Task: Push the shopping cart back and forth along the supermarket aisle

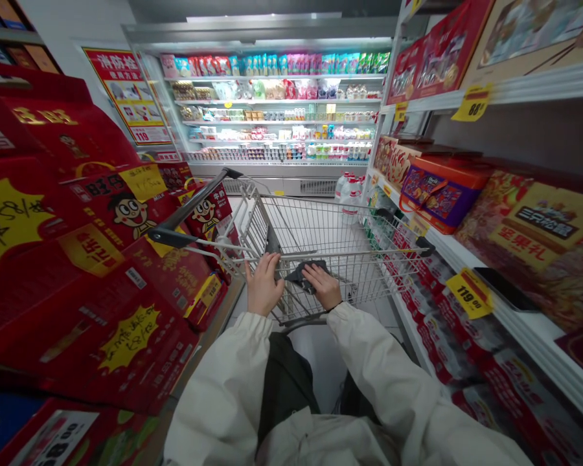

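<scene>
Shopping cart (315,259) — you have it straight ahead of you in the aisle, between the red gift cartons (72,272) on the left and the white shelving (529,330) on the right. At the near end of its wire basket you have a dark grey cloth-like bundle (307,275), the one item you can make out in there from this view. Your left hand (265,285) sits with its fingers together, curled over the cart's near wires. Your right hand (323,287) lies flat, palm down, fingers close together, pressing on the bundle — no pinch. White jacket sleeves (223,388) run back from both wrists. On the right, a black phone (506,289) lies just beside a yellow price tag (469,293), and a chilled display case (257,110) stands at the far end.
</scene>
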Demonstrator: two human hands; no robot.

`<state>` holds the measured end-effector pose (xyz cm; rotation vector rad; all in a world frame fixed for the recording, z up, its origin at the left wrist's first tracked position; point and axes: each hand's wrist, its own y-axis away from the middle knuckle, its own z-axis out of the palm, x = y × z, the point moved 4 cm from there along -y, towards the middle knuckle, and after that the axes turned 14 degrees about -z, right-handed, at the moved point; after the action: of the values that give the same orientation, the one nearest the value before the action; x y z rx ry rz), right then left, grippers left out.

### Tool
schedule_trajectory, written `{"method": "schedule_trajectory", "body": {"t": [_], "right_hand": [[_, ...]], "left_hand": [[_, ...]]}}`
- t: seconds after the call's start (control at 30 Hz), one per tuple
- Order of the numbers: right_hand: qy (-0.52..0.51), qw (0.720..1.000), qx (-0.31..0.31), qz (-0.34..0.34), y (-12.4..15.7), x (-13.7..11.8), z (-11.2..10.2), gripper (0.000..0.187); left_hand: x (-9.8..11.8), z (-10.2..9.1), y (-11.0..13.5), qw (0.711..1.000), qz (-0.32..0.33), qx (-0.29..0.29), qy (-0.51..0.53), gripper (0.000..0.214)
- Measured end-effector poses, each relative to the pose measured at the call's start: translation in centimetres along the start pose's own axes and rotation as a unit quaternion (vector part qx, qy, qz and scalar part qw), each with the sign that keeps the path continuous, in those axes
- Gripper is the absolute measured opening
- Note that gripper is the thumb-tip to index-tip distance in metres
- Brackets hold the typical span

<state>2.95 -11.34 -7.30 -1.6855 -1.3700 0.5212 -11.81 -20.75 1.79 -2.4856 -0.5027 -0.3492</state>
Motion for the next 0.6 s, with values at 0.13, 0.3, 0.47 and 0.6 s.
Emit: {"method": "schedule_trajectory", "body": {"t": [0.13, 0.3, 0.47, 0.6], "right_hand": [[-0.007, 1.0, -0.001, 0.008, 0.9, 1.1, -1.2, 0.061], [0.007, 1.0, 0.002, 0.02, 1.2, 2.0, -1.1, 0.062], [0.005, 1.0, 0.003, 0.019, 2.7, 1.0, -0.9, 0.068], [0.014, 0.999, 0.033, 0.012, 2.6, 1.3, -2.2, 0.07]], "left_hand": [[0.3, 0.0, 0.1, 1.0, 0.008, 0.018, -0.02, 0.06], [2.7, 1.6, -0.1, 0.995, 0.091, -0.035, -0.026, 0.065], [4.9, 3.2, -0.6, 0.991, 0.104, -0.061, -0.059, 0.072], [5.4, 3.5, -0.4, 0.993, 0.096, -0.042, -0.058, 0.074]]}}
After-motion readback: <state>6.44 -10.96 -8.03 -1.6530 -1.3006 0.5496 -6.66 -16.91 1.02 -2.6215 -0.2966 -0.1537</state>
